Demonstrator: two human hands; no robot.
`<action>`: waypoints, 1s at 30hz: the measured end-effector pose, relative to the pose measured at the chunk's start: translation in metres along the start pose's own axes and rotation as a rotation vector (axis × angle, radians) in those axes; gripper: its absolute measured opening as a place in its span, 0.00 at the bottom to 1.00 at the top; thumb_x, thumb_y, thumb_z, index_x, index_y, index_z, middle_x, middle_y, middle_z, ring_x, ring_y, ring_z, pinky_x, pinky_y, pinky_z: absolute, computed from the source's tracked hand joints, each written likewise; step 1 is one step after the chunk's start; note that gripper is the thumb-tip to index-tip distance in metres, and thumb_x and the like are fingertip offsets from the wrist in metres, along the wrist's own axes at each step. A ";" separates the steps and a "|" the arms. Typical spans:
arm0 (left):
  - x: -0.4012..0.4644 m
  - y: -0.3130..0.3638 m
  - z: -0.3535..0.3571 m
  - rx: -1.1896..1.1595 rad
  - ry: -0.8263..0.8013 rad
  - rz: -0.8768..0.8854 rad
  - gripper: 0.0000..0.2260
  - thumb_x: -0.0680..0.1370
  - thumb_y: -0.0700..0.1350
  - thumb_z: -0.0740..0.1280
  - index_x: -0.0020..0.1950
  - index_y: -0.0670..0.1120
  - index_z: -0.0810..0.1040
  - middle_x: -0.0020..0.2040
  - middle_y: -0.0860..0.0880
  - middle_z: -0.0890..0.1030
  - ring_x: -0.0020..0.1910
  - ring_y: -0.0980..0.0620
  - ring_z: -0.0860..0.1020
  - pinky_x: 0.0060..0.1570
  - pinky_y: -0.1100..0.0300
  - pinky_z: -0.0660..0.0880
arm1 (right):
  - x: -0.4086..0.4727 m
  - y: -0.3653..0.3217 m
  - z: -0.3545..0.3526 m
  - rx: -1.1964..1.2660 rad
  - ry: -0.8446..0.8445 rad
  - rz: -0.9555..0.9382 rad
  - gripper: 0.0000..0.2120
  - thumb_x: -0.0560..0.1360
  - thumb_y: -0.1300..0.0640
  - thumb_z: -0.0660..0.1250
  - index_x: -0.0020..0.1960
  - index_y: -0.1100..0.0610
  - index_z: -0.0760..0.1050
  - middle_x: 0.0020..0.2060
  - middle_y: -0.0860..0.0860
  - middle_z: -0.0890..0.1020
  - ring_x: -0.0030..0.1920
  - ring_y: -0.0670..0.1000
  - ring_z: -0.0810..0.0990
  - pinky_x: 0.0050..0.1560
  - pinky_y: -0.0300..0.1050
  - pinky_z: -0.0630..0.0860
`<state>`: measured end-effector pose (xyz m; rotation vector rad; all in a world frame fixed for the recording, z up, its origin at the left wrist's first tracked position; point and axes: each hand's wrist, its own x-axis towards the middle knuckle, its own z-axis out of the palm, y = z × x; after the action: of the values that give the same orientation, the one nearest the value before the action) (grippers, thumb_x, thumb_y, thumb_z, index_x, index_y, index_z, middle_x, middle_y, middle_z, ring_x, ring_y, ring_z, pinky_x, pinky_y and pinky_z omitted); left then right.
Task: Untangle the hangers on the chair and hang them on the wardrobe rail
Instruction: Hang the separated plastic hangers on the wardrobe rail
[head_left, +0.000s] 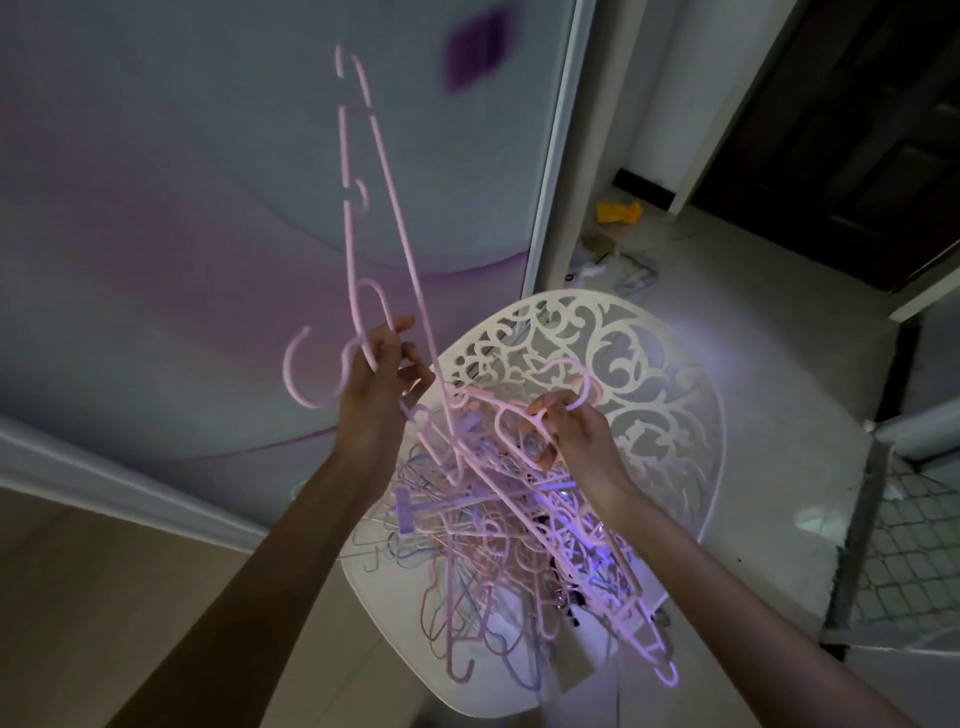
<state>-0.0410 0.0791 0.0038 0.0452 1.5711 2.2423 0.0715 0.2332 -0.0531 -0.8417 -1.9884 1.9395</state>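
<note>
You stand in a dim room. Ahead of you rises a pale sliding panel (182, 208) with soft purple swirls, edged by a white frame (553, 171). Pale glossy floor tiles (769, 364) run to the right, where a dark wooden door (857, 130) stands. A yellow cloth (618, 212) and small clutter (613, 265) lie on the floor near the frame's foot. At your far right, a wire mesh grid (904, 551) leans.

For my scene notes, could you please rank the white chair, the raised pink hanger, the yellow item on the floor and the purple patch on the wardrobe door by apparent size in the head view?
1. white chair
2. raised pink hanger
3. purple patch and yellow item: similar, and the yellow item lies farther off, so unranked.
</note>
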 end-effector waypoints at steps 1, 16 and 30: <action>0.000 0.003 0.003 0.013 0.014 0.006 0.09 0.82 0.43 0.56 0.52 0.46 0.75 0.35 0.52 0.73 0.35 0.54 0.72 0.48 0.53 0.73 | -0.001 -0.003 0.000 0.003 0.003 0.000 0.12 0.81 0.60 0.55 0.43 0.59 0.73 0.35 0.54 0.75 0.19 0.45 0.71 0.26 0.37 0.72; 0.004 0.078 0.016 -0.100 -0.086 0.195 0.09 0.83 0.45 0.52 0.50 0.48 0.72 0.32 0.53 0.66 0.26 0.59 0.64 0.31 0.65 0.67 | 0.005 0.065 -0.033 -0.295 0.184 0.140 0.10 0.78 0.51 0.61 0.40 0.49 0.77 0.37 0.55 0.79 0.28 0.48 0.76 0.39 0.55 0.79; -0.005 0.004 -0.053 1.110 -0.267 -0.158 0.12 0.82 0.44 0.57 0.57 0.44 0.78 0.34 0.51 0.78 0.22 0.62 0.72 0.22 0.73 0.65 | 0.028 0.087 -0.052 -0.456 0.174 0.223 0.12 0.79 0.54 0.59 0.39 0.51 0.77 0.38 0.58 0.78 0.44 0.59 0.79 0.51 0.61 0.77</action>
<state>-0.0507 0.0283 -0.0111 0.4746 2.3156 0.9623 0.0975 0.2883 -0.1390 -1.3411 -2.3449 1.4590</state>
